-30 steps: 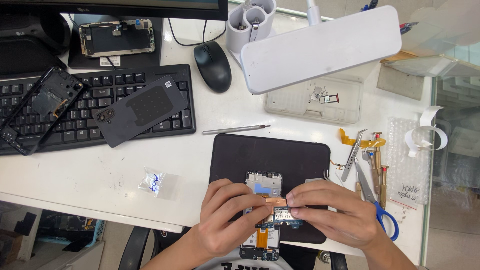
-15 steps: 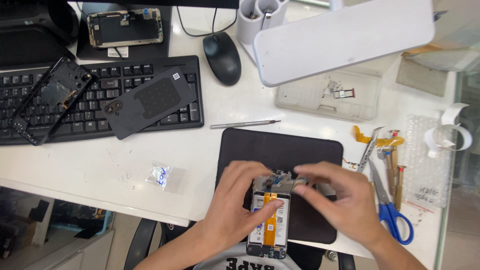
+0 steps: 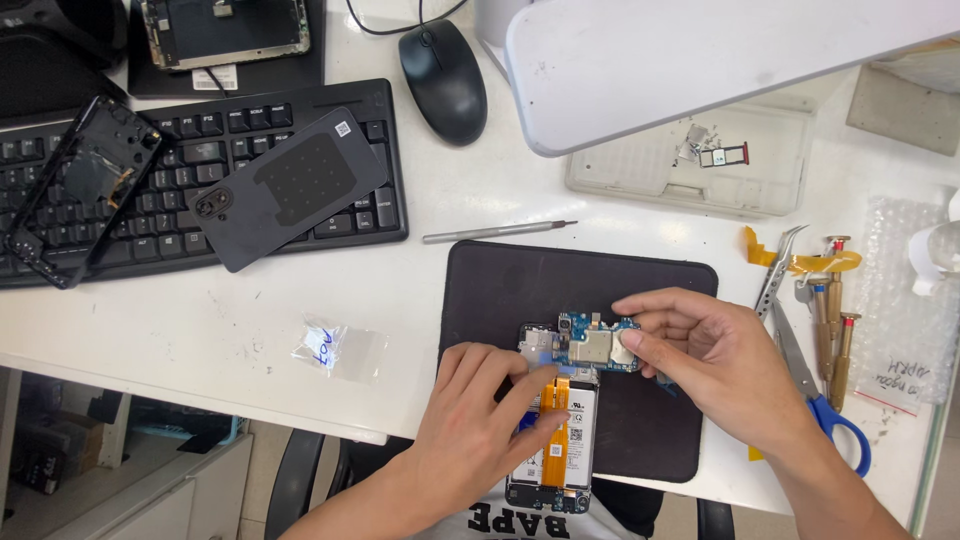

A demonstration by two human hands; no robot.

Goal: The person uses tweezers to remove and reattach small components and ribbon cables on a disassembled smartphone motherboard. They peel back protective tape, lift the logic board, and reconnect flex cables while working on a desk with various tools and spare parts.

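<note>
An opened phone lies on a black work mat at the near edge of the white desk, its battery and orange flex cables showing. My right hand pinches a blue circuit board at the phone's top end, lifted a little off the frame. My left hand presses down on the phone's left side, fingers over the battery.
A thin metal tool lies just beyond the mat. Tweezers, screwdrivers and blue-handled scissors sit to the right. A black back cover rests on a keyboard at left, with a phone frame. Also here: a mouse, a parts tray, a small plastic bag.
The camera has dropped closer and the view shifted. My right hand has raised the circuit board off the phone's top end. My left hand has slid down onto the phone's body.
</note>
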